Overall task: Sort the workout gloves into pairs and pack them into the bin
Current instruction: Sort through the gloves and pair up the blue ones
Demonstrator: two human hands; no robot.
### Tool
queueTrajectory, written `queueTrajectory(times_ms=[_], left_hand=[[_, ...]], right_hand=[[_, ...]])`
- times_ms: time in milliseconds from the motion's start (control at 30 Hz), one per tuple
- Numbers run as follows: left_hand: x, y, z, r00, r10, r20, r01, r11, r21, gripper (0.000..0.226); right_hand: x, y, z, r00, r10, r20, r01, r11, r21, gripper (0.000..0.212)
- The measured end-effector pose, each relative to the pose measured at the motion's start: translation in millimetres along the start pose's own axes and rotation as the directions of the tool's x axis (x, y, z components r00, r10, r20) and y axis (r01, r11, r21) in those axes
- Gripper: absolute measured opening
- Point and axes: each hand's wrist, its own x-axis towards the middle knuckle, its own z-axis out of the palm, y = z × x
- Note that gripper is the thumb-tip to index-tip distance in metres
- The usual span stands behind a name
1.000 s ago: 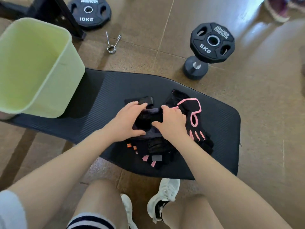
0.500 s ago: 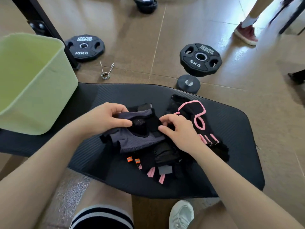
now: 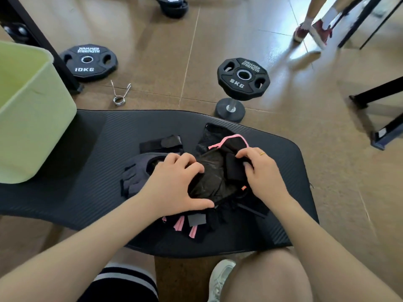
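A heap of workout gloves lies on a black exercise mat (image 3: pixel 87 136). My left hand (image 3: pixel 174 184) grips the left side of a black mesh glove (image 3: pixel 209 179) on top of the heap. My right hand (image 3: pixel 263 173) pinches that glove's wrist strap on the right. A grey glove (image 3: pixel 135 175) lies flat to the left, partly under my left hand. A black glove with pink trim (image 3: pixel 229 142) sits behind the held one. More black gloves with pink tabs (image 3: pixel 192 225) poke out beneath. The light green bin (image 3: pixel 37 118) stands at the mat's left end.
A 5 kg plate (image 3: pixel 243 78) leans on a small dumbbell behind the mat. A 10 kg plate (image 3: pixel 88 63) and a spring collar (image 3: pixel 120 94) lie on the floor. A person's feet (image 3: pixel 314 31) are at the back right, next to black equipment legs.
My left hand has let go of the grey glove, which now lies flat on the mat. Both hands have taken hold of the black mesh glove.
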Motion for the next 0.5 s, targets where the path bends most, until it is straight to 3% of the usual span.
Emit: queueTrajectory(times_ms=[100,167,233,300,367,433,500], left_hand=[[2,2,1,0.996,0.031,0.083,-0.043,0.988,0.15,0.098],[3,2,0,0.993,0.032,0.116,-0.052,0.983,0.178,0.101],[2,1,-1,0.992,0.055,0.111,-0.072,0.984,0.162,0.098],[0,-1,-1,0.992,0.102,0.069,-0.113,0.979,0.172,0.094],[-4,-5,-1,0.991,0.129,0.046,-0.135,0.979,0.151,0.09],[-11,-11,-1,0.992,0.116,0.038,-0.118,0.992,0.042,0.089],[-17,-18,-4,0.993,0.115,0.033,-0.111,0.989,-0.101,0.089]], right_hand=[[-2,13,-15,0.952,-0.125,-0.278,0.072,0.978,-0.194,0.026],[-5,23,-21,0.92,-0.211,-0.331,0.069,0.917,-0.392,0.028],[-10,36,-16,0.963,-0.228,-0.147,0.139,0.878,-0.457,0.027],[-11,38,-10,0.992,-0.102,0.076,0.121,0.934,-0.336,0.023],[-11,34,-15,0.996,-0.032,0.088,0.053,0.969,-0.243,0.033],[-11,24,-23,0.98,-0.191,0.061,0.2,0.955,-0.22,0.045],[-11,5,-26,0.906,-0.353,0.235,0.373,0.926,-0.047,0.053]])
